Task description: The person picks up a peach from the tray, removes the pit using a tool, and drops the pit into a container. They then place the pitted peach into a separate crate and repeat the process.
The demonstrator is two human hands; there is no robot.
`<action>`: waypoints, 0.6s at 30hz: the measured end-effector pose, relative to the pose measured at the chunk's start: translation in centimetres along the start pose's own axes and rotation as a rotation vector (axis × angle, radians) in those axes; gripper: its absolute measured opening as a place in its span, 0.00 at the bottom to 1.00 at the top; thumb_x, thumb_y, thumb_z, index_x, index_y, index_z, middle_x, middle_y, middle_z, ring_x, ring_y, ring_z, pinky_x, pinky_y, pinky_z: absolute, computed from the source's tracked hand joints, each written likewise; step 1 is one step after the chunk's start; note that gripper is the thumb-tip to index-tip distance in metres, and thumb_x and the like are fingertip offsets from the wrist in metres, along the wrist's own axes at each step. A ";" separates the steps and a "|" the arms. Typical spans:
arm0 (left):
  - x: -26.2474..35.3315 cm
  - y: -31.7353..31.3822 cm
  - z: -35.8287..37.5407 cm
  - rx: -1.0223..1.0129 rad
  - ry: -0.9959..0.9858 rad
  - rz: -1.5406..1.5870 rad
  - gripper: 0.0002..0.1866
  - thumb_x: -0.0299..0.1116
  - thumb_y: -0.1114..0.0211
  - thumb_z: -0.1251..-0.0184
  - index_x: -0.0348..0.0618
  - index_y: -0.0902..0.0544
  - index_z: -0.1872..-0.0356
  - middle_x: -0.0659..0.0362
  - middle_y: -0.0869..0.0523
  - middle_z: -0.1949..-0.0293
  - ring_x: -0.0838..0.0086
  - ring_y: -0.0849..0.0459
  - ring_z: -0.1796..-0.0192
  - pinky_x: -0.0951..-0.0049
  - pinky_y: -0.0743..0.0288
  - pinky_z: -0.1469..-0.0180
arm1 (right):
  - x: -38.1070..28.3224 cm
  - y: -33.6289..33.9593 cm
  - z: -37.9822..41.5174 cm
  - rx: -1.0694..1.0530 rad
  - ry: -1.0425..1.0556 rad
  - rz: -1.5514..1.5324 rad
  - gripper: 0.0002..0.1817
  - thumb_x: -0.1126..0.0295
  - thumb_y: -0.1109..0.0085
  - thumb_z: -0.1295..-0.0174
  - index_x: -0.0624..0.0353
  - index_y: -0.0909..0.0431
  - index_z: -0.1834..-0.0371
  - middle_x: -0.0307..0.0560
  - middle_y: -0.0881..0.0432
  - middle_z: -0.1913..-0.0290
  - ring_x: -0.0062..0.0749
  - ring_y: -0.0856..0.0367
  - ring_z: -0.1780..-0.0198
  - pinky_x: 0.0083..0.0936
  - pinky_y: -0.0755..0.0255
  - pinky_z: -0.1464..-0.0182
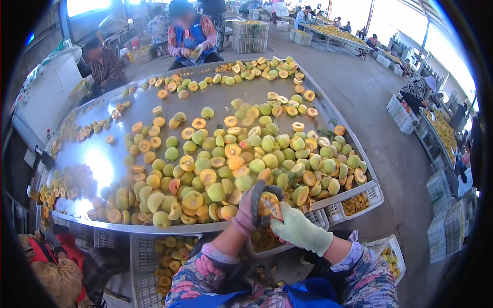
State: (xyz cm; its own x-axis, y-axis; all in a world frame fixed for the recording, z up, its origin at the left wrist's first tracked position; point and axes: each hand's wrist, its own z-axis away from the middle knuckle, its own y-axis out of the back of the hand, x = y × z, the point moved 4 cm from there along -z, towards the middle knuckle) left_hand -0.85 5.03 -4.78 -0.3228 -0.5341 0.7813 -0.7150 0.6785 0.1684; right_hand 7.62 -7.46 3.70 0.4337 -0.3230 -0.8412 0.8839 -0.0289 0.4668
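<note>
My left hand, in a pink glove with dark fingers, is closed around a peach half with its orange cut face toward me. A pale green glove covers my right hand, closed on a small metal-tipped tool. Its tip is at the cut face; the handle is hidden in my fist. Both hands are above the near edge of a metal table, beside a heap of whole-looking and halved peaches.
White crates of cut fruit stand under the near edge, including one crate at the right and another at the left. Co-workers sit at the far side and lower left. Stacked crates stand behind the table.
</note>
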 end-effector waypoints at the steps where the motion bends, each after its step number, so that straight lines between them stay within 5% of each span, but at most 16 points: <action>1: -0.4 -0.1 0.2 -0.009 0.076 0.237 0.43 0.41 0.21 0.45 0.39 0.37 0.32 0.51 0.12 0.52 0.57 0.10 0.56 0.62 0.17 0.53 | -0.1 0.0 0.0 -0.001 -0.001 -0.003 0.17 0.68 0.42 0.36 0.69 0.33 0.52 0.65 0.18 0.71 0.58 0.15 0.70 0.48 0.22 0.68; 4: 0.8 0.3 0.3 0.018 -0.008 0.124 0.43 0.40 0.20 0.45 0.40 0.35 0.32 0.50 0.12 0.50 0.59 0.10 0.55 0.62 0.17 0.50 | 0.4 -0.3 -0.2 -0.025 -0.049 -0.019 0.19 0.67 0.43 0.35 0.70 0.33 0.50 0.66 0.18 0.72 0.60 0.16 0.69 0.49 0.22 0.67; 6: 0.6 0.5 0.4 -0.008 0.059 0.148 0.41 0.39 0.20 0.45 0.40 0.33 0.34 0.51 0.12 0.51 0.59 0.11 0.55 0.62 0.17 0.50 | 0.6 -0.2 -0.3 0.154 0.227 0.398 0.19 0.65 0.44 0.35 0.69 0.32 0.49 0.65 0.19 0.73 0.62 0.16 0.68 0.49 0.21 0.65; 9: 1.6 0.7 -0.3 -0.020 0.110 0.127 0.32 0.36 0.22 0.42 0.42 0.27 0.39 0.53 0.12 0.53 0.63 0.11 0.54 0.63 0.18 0.48 | 0.2 0.0 -0.1 0.125 0.178 0.479 0.18 0.69 0.43 0.37 0.70 0.33 0.51 0.68 0.19 0.71 0.62 0.16 0.67 0.48 0.22 0.65; 13: 2.8 0.7 -1.0 0.034 0.163 -0.009 0.21 0.32 0.23 0.43 0.41 0.21 0.50 0.57 0.11 0.57 0.68 0.11 0.55 0.65 0.18 0.48 | 0.4 -0.3 -0.6 0.142 0.322 0.419 0.18 0.69 0.43 0.37 0.71 0.34 0.51 0.68 0.19 0.71 0.62 0.16 0.65 0.49 0.23 0.64; 15: 2.3 0.6 -0.8 0.039 0.154 -0.077 0.24 0.36 0.23 0.44 0.41 0.22 0.49 0.56 0.11 0.57 0.65 0.11 0.56 0.65 0.18 0.50 | 0.8 -0.6 -0.9 0.049 0.121 0.128 0.18 0.69 0.43 0.37 0.71 0.34 0.51 0.68 0.18 0.70 0.63 0.16 0.64 0.49 0.22 0.63; 18: 3.6 0.9 -1.4 0.037 0.079 -0.203 0.25 0.40 0.23 0.45 0.41 0.22 0.49 0.55 0.11 0.58 0.62 0.10 0.57 0.65 0.18 0.53 | 0.5 -0.6 -0.9 0.118 0.227 0.325 0.18 0.69 0.44 0.36 0.71 0.34 0.50 0.68 0.18 0.70 0.62 0.15 0.65 0.49 0.22 0.62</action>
State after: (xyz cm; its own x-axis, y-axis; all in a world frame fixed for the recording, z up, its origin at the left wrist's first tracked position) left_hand -1.82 4.45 -1.00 -0.1213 -0.6162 0.7782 -0.7830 0.5412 0.3065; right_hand 7.43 -6.81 2.71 0.7261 -0.1165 -0.6776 0.6742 -0.0729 0.7349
